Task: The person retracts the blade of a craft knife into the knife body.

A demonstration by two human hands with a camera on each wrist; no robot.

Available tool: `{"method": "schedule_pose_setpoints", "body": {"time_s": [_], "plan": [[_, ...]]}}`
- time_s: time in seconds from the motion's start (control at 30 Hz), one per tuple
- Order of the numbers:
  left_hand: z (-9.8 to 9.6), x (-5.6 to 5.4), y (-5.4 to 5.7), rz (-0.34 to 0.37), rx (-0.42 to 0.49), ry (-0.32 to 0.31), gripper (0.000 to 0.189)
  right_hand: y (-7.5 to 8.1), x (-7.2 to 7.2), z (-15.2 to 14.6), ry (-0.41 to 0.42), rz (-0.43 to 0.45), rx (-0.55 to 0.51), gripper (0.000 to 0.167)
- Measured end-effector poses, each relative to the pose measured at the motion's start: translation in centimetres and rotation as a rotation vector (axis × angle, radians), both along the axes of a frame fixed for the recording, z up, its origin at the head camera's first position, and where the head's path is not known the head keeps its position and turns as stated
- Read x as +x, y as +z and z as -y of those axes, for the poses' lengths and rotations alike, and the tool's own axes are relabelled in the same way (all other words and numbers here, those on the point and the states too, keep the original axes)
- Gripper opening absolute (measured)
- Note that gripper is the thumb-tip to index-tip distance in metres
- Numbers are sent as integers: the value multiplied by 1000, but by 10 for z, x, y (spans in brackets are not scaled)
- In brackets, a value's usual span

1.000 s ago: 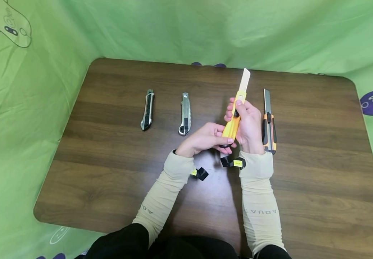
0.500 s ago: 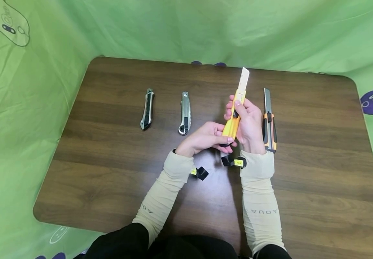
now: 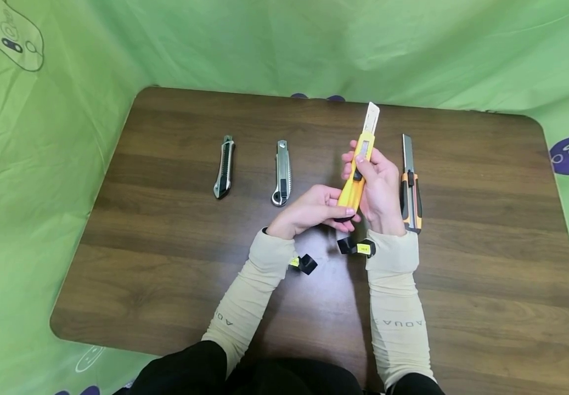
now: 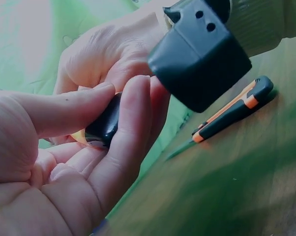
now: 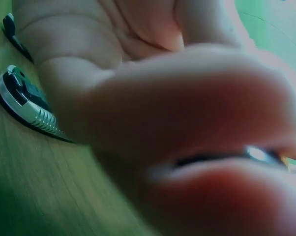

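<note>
A yellow box cutter (image 3: 349,198) is held up over the table in both hands, its blade (image 3: 371,118) sticking out and pointing away from me. My left hand (image 3: 309,211) pinches the black butt end (image 4: 103,124) between thumb and fingers. Around the middle of the handle my right hand (image 3: 382,189) curls its fingers, with the thumb (image 3: 365,169) pressed at the black slider. In the right wrist view blurred fingers hide most of the cutter. Just right of the right hand lies an orange and black box cutter (image 3: 411,203), blade out.
Left of the hands, a silver box cutter (image 3: 283,174) and a black and silver one (image 3: 224,167) lie on the brown wooden table (image 3: 165,263). Green cloth (image 3: 244,49) hangs round the table's back and sides. Each wrist wears a small black camera (image 3: 308,264).
The right thumb and the slider have slid a little down the yellow handle. Less of the blade sticks out, and a slot shows in the handle. The left hand has barely moved.
</note>
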State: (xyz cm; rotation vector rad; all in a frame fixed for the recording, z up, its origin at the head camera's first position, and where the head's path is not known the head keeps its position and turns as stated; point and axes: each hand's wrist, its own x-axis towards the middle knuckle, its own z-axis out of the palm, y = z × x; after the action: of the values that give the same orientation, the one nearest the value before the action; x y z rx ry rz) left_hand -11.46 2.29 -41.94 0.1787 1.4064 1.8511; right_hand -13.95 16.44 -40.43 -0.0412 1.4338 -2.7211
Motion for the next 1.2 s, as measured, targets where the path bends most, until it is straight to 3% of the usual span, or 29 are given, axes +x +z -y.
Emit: {"method": "schedule_pose_setpoints", "body": {"time_s": [0.5,0.77,1.2], "plan": [[5,-2,1,-5,-65,73,31,-2,1,-14,128,175,52,26],[5,-3,-2,4,-76,61,30,0,0,-15,157,264,123,34],[7,-1,-2,-3,-60,33,32,0,2,-20,200,211,32,23]]}}
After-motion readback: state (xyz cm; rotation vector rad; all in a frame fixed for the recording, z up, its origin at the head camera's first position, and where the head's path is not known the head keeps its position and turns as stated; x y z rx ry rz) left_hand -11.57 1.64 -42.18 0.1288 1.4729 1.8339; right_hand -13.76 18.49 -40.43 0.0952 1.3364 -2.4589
